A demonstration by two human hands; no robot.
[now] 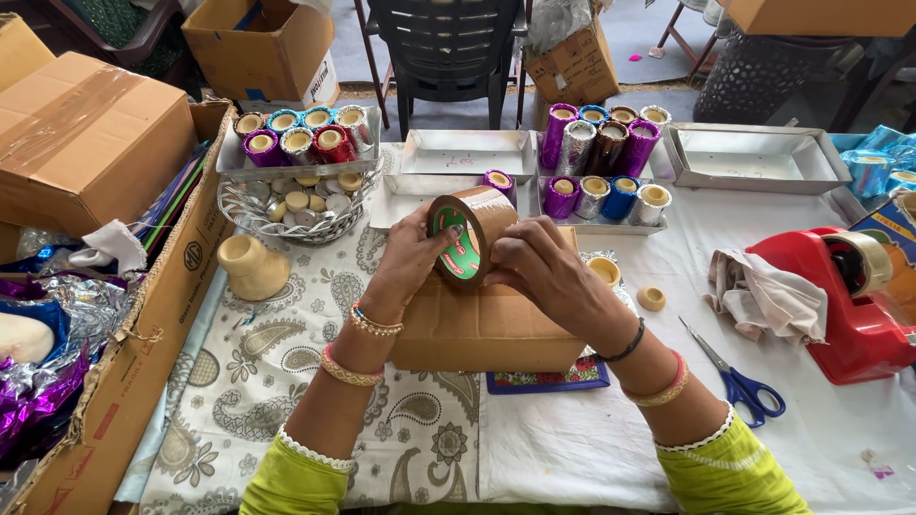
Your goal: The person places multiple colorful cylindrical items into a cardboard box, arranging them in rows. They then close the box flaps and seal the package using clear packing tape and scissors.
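Note:
Both my hands hold a roll of brown packing tape (474, 229) upright above a small cardboard box (487, 324) at the middle of the table. My left hand (412, 256) grips the roll's left rim, a finger resting on the green inner core. My right hand (536, 265) grips the right side, fingertips on the tape's outer surface. The box lies flat on a colourful printed card (549, 380) that sticks out beneath it. Both wrists wear bangles, and the sleeves are lime green.
Metal trays (754, 157) with foil-wrapped cylinders (601, 143) line the back. A wire basket (286, 215) sits left, a clay pot (250, 267) near it. Blue-handled scissors (739, 381), a cloth (763, 296) and a red tape dispenser (859, 305) lie right. Cardboard boxes (91, 143) stand left.

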